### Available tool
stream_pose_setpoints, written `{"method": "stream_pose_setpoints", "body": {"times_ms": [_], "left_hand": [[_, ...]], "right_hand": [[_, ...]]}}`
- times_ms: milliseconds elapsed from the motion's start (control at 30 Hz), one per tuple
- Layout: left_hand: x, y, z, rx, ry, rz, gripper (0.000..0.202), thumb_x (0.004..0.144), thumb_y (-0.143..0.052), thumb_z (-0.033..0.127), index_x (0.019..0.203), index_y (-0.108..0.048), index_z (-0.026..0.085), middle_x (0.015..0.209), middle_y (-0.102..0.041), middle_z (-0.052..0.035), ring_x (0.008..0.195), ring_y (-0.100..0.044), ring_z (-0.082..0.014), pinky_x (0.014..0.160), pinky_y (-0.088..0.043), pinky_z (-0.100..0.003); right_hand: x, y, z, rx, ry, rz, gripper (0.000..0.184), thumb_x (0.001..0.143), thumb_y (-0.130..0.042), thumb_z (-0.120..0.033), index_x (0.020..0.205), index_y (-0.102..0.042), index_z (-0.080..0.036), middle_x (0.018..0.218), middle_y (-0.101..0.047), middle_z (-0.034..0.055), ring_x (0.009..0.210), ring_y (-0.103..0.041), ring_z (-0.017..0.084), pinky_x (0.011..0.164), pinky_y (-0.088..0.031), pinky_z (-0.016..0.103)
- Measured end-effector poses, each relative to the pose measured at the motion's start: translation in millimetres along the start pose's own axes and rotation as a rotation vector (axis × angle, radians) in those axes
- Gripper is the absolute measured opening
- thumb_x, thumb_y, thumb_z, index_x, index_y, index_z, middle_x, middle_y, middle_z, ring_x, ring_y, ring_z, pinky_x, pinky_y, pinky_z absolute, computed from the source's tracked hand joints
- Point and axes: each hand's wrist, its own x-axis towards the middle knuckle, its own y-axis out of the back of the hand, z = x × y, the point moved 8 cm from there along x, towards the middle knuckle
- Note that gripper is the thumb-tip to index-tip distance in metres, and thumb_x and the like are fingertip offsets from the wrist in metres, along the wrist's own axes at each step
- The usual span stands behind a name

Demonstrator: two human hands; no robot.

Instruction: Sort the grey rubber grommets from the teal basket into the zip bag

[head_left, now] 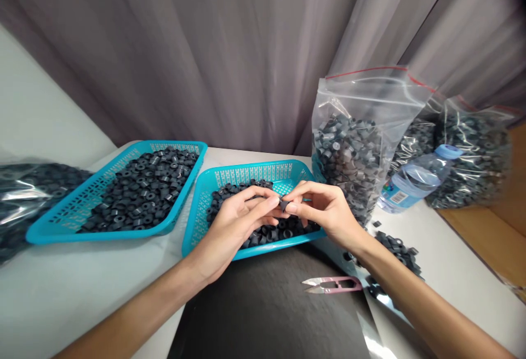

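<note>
Over the middle blue basket (250, 170), my left hand (242, 216) and my right hand (320, 205) meet fingertip to fingertip. Between them they pinch a small dark rubber piece (284, 204), partly hidden by the fingers. Many dark ring-shaped pieces (263, 234) lie in the basket under my hands. Thread snips (332, 284) with pink handles rest on a black mat (263, 309) below the basket, blades pointing left.
Left stands a second blue basket (102, 234) of dark rings, beside a filled plastic bag (36, 194). Right are an upright zip bag (349, 156) of pieces, a water bottle (419, 179), another full bag (472, 150), a cardboard box (493, 238) and a loose pile (396, 252).
</note>
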Motion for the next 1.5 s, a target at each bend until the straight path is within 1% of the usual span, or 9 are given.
{"method": "stream_pose_setpoints", "body": {"times_ms": [200,333,467,567,733,967,1133,1233,1500], "left_hand": [[-1,2.6,2,0.066,0.002,0.041,0.015,0.090,-0.070,0.033,0.094,-0.062,0.020,0.089,-0.068,0.0004,0.089,-0.064,-0.0133,0.082,-0.049,-0.023],[0,1.1,4,0.071,-0.035,0.026,0.017,0.090,-0.070,0.032,0.100,-0.063,0.022,0.093,-0.072,-0.0009,0.094,-0.068,-0.0159,0.079,-0.050,-0.024],[1,2.1,7,0.099,-0.114,0.022,0.020,0.090,-0.070,0.032,0.107,-0.067,0.021,0.102,-0.075,-0.0032,0.099,-0.071,-0.0177,0.089,-0.052,-0.027],[2,4.0,5,0.109,-0.122,0.043,0.023,0.087,-0.074,0.031,0.107,-0.071,0.020,0.109,-0.076,-0.0046,0.107,-0.069,-0.0195,0.098,-0.051,-0.030],[4,2.6,1,0.138,-0.115,0.061,0.026,0.082,-0.079,0.030,0.105,-0.072,0.020,0.109,-0.077,-0.0034,0.107,-0.070,-0.0197,0.100,-0.052,-0.031],[3,3.2,0,0.129,-0.110,0.082,0.024,0.081,-0.078,0.032,0.100,-0.072,0.018,0.098,-0.078,-0.0046,0.099,-0.072,-0.0218,0.095,-0.055,-0.035],[2,2.4,0,0.076,-0.078,0.046,0.024,0.083,-0.079,0.032,0.102,-0.072,0.020,0.098,-0.077,-0.0026,0.096,-0.072,-0.0172,0.093,-0.054,-0.028],[3,0.4,-2,0.047,-0.062,0.007,0.024,0.084,-0.078,0.031,0.105,-0.073,0.021,0.100,-0.077,-0.0015,0.096,-0.071,-0.0148,0.091,-0.053,-0.024],[1,0.8,-4,0.039,-0.043,-0.005,0.020,0.088,-0.074,0.031,0.106,-0.076,0.023,0.101,-0.077,-0.0015,0.097,-0.070,-0.0145,0.092,-0.051,-0.025]], "right_hand": [[0,2,0,-0.004,-0.002,0.035,0.013,0.081,-0.079,-0.032,0.088,-0.076,-0.021,0.076,-0.065,0.0010,0.064,-0.056,0.012,0.048,-0.046,0.022],[0,2,0,-0.010,-0.018,0.040,0.016,0.083,-0.078,-0.035,0.085,-0.073,-0.020,0.074,-0.063,-0.0003,0.061,-0.054,0.011,0.048,-0.045,0.022],[0,1,0,-0.007,-0.043,0.048,0.021,0.085,-0.075,-0.038,0.083,-0.067,-0.019,0.068,-0.059,-0.0028,0.057,-0.051,0.010,0.050,-0.045,0.023],[0,-2,0,0.014,-0.050,0.024,0.024,0.086,-0.074,-0.040,0.082,-0.062,-0.019,0.067,-0.058,-0.0036,0.057,-0.051,0.010,0.052,-0.045,0.023],[-2,-5,-1,0.040,-0.050,-0.006,0.028,0.087,-0.073,-0.041,0.079,-0.057,-0.020,0.065,-0.055,-0.0043,0.056,-0.051,0.010,0.052,-0.043,0.023],[-4,-6,-1,0.044,-0.046,-0.039,0.027,0.087,-0.073,-0.041,0.079,-0.060,-0.019,0.065,-0.057,-0.0036,0.056,-0.049,0.010,0.054,-0.042,0.024],[-2,-3,0,0.110,-0.026,-0.029,0.026,0.087,-0.073,-0.039,0.081,-0.055,-0.020,0.066,-0.055,-0.0050,0.055,-0.049,0.009,0.052,-0.042,0.024],[-1,-4,-3,0.143,-0.004,-0.045,0.023,0.086,-0.074,-0.036,0.090,-0.058,-0.021,0.074,-0.058,-0.0030,0.061,-0.053,0.011,0.050,-0.043,0.022],[0,-2,-3,0.124,-0.004,-0.038,0.021,0.084,-0.076,-0.034,0.097,-0.066,-0.020,0.076,-0.060,-0.0021,0.060,-0.052,0.009,0.050,-0.045,0.021]]}}
